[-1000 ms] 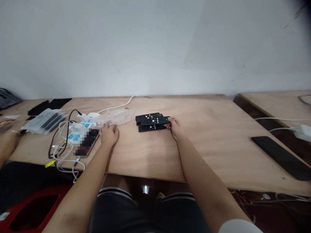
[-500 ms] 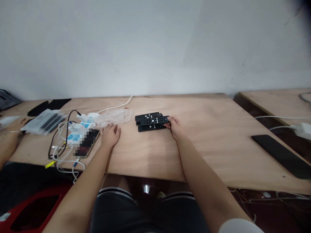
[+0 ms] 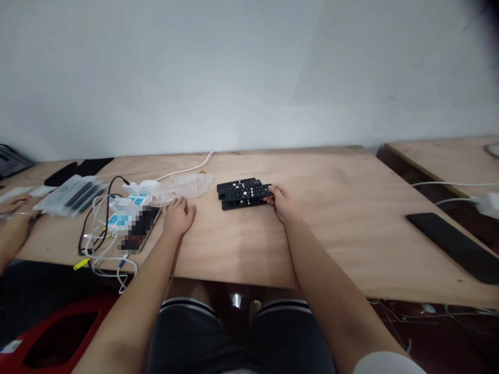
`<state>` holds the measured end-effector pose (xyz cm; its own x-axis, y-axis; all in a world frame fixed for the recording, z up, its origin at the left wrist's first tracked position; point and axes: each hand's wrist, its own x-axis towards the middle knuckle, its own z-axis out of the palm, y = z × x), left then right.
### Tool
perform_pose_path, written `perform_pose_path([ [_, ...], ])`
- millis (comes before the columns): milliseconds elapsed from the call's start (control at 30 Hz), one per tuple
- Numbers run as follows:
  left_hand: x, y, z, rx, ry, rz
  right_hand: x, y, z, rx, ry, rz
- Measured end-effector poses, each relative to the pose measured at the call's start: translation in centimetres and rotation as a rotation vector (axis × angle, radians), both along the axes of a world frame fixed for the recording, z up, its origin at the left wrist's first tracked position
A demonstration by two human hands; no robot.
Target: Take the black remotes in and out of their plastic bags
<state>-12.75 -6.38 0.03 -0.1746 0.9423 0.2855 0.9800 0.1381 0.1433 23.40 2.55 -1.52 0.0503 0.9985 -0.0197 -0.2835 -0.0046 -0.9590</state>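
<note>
Several black remote controls lie in a small overlapping group on the wooden table, mid-view. My right hand (image 3: 281, 201) pinches the right end of the top remote control (image 3: 249, 192), which rests across the others at a slight tilt. Behind it shows a second remote control (image 3: 237, 184), and another remote control (image 3: 242, 204) pokes out in front. My left hand (image 3: 178, 215) lies flat on the table with its fingers stretched out, holding nothing. Its fingertips are close to a crumpled clear plastic bag (image 3: 187, 187) and a partly blurred phone (image 3: 142, 231).
Left of my left hand is a white power strip (image 3: 138, 200) with tangled cables. Beyond it are plastic-wrapped packets (image 3: 72, 195) and another person's hand (image 3: 19, 208). A long black object (image 3: 452, 246) lies at the right of the table (image 3: 343, 234).
The top remote control has tilted slightly, its left end still over the others. The other person's hand at far left has moved into fuller view. My left hand has barely shifted.
</note>
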Motion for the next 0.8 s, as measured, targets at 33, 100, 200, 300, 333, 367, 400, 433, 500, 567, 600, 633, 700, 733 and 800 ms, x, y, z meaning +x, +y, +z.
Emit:
perform_pose_path([
  [33, 0.0, 0.0, -0.1, 0.014, -0.005, 0.000, 0.0, 0.0, -0.1, -0.002, 0.002, 0.000],
  [100, -0.1, 0.0, -0.2, 0.060, -0.020, -0.003, 0.0, 0.1, -0.1, -0.004, 0.013, -0.005],
  [200, 0.1, -0.2, 0.0, 0.208, -0.052, -0.023, -0.1, 0.1, 0.1, -0.003, 0.027, -0.013],
  [300, 0.7, -0.2, 0.8, 0.395, -0.090, -0.083, -0.1, 0.0, 0.3, 0.005, 0.049, -0.019],
  [333, 1.1, -0.1, 1.1, 0.435, -0.107, -0.111, 0.0, 0.0, 0.4, 0.005, 0.059, -0.023],
  [367, 1.6, 0.1, 1.3, 0.459, -0.130, -0.138, 0.0, 0.0, 0.5, 0.003, 0.069, -0.027],
  [400, 2.2, 0.3, 1.5, 0.464, -0.157, -0.169, 0.1, -0.1, 0.6, 0.001, 0.076, -0.031],
  [433, 2.9, 0.5, 1.6, 0.471, -0.186, -0.189, 0.1, -0.1, 0.6, 0.000, 0.081, -0.034],
  [500, 4.4, 1.0, 1.6, 0.471, -0.249, -0.223, 0.2, -0.2, 0.6, -0.003, 0.082, -0.040],
  [567, 6.1, 1.3, 1.3, 0.482, -0.290, -0.262, 0.2, -0.2, 0.6, -0.009, 0.078, -0.041],
  [600, 6.8, 1.5, 1.1, 0.488, -0.296, -0.274, 0.2, -0.1, 0.6, -0.012, 0.075, -0.040],
  [633, 7.5, 1.5, 0.8, 0.487, -0.299, -0.285, 0.2, -0.1, 0.6, -0.013, 0.071, -0.038],
  [700, 8.5, 1.6, 0.3, 0.491, -0.297, -0.317, 0.2, -0.1, 0.6, -0.012, 0.065, -0.032],
  [733, 8.7, 1.5, 0.2, 0.486, -0.290, -0.340, 0.2, -0.1, 0.6, -0.013, 0.064, -0.032],
  [800, 9.0, 1.5, -0.1, 0.476, -0.277, -0.382, 0.2, 0.0, 0.7, -0.017, 0.068, -0.029],
])
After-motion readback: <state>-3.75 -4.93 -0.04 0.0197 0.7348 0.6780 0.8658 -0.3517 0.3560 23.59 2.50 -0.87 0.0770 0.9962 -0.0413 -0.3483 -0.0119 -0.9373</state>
